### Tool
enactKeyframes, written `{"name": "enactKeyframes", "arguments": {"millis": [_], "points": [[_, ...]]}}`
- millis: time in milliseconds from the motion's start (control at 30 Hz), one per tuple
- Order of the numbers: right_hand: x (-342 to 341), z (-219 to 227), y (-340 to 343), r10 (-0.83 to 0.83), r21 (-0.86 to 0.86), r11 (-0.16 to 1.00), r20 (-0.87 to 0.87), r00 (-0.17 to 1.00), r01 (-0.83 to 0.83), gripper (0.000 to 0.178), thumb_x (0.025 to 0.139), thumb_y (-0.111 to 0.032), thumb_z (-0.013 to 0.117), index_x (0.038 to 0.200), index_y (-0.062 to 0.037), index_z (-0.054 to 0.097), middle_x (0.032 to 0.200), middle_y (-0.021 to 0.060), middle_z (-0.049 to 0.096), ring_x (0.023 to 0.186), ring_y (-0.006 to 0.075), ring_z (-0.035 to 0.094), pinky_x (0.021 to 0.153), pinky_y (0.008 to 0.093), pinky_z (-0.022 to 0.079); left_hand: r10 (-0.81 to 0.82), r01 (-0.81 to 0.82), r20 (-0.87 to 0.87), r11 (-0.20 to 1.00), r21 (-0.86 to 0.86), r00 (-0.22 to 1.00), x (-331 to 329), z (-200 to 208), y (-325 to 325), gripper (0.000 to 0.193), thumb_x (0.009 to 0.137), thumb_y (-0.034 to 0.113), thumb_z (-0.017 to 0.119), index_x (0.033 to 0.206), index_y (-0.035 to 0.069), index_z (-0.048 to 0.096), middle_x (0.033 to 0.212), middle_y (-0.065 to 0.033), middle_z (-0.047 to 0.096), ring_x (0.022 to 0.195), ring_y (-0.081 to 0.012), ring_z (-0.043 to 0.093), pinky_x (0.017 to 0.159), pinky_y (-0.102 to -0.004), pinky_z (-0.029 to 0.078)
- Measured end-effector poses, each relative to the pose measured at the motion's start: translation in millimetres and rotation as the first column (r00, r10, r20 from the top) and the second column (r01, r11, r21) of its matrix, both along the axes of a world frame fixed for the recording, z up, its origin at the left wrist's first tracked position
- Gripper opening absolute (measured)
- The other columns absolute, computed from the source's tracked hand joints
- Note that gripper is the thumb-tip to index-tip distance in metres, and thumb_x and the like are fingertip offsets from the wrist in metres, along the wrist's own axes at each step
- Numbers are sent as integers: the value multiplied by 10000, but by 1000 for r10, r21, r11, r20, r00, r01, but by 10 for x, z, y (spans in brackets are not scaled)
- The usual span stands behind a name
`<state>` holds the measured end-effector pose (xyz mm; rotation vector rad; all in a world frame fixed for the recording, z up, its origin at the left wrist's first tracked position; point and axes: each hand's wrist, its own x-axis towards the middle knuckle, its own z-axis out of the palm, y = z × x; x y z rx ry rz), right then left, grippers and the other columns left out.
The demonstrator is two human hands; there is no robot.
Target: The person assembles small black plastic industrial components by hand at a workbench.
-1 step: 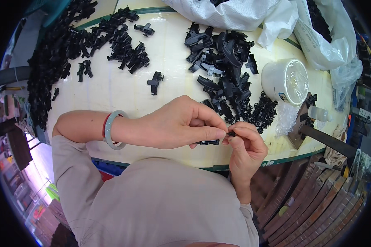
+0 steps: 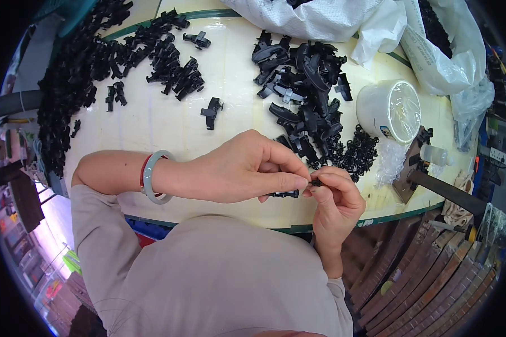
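Observation:
My left hand point(image 2: 247, 171) is closed around a black plastic clip part point(image 2: 287, 194), whose lower end shows under the fingers. My right hand point(image 2: 340, 196) pinches a small black piece point(image 2: 316, 182) between thumb and fingertips, right against the left fingertips. Whether the two pieces are joined cannot be made out; fingers hide most of them. Just beyond my hands lies a heap of small black ring-like pieces point(image 2: 357, 154). Behind that rises a pile of larger curved black plastic parts point(image 2: 315, 73). A single black clip assembly point(image 2: 211, 113) lies beyond my left wrist.
Many black assemblies point(image 2: 67, 95) are heaped along the table's left side. A white tub point(image 2: 374, 109) lies at the right, near a small clear bottle point(image 2: 436, 155) and a dark metal bar point(image 2: 447, 191). White sacks point(image 2: 320, 19) line the far edge. The table point(image 2: 168, 129) has a curved near edge.

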<state>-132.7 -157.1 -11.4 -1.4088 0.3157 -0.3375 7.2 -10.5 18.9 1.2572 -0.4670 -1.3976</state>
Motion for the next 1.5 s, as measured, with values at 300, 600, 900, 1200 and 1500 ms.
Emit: {"name": "enactKeyframes", "arguments": {"millis": [300,600,900,1200,1500], "points": [[3,-7,2,18,-101,995,35,999,-15,182,750,129,604,913,49,610,932,152,584,757,166,604,664,253,542,-4,6,149,1000,-11,989,-23,-63,23,153,878,133,584,955,14,642,773,-10,575,569,-20,495,471,-175,375],[14,32,32,26,1,1000,15,1000,-26,154,776,116,586,919,61,601,941,159,579,733,190,625,664,266,548,13,54,429,988,-143,903,-12,-93,40,113,863,85,586,919,3,639,765,-39,576,553,-42,484,473,-203,360],[7,39,42,28,71,997,-8,1000,-27,148,776,136,577,913,82,594,958,156,578,752,204,640,680,268,549,162,51,691,960,-276,705,-60,-151,53,98,814,48,614,903,12,636,769,-88,600,623,-190,578,518,-268,451],[-13,21,69,37,105,994,-31,999,-33,141,788,116,577,922,72,594,958,160,578,742,198,638,660,259,545,163,97,752,952,-289,638,-65,-150,66,123,791,23,619,914,6,621,765,-78,596,627,-197,576,510,-282,466],[-22,-14,98,10,-231,973,48,999,1,195,762,94,629,950,54,593,928,147,594,738,177,622,628,250,529,147,121,776,953,-276,614,-52,-133,67,131,788,29,618,918,15,622,775,-69,596,650,-202,582,513,-287,474]]}}
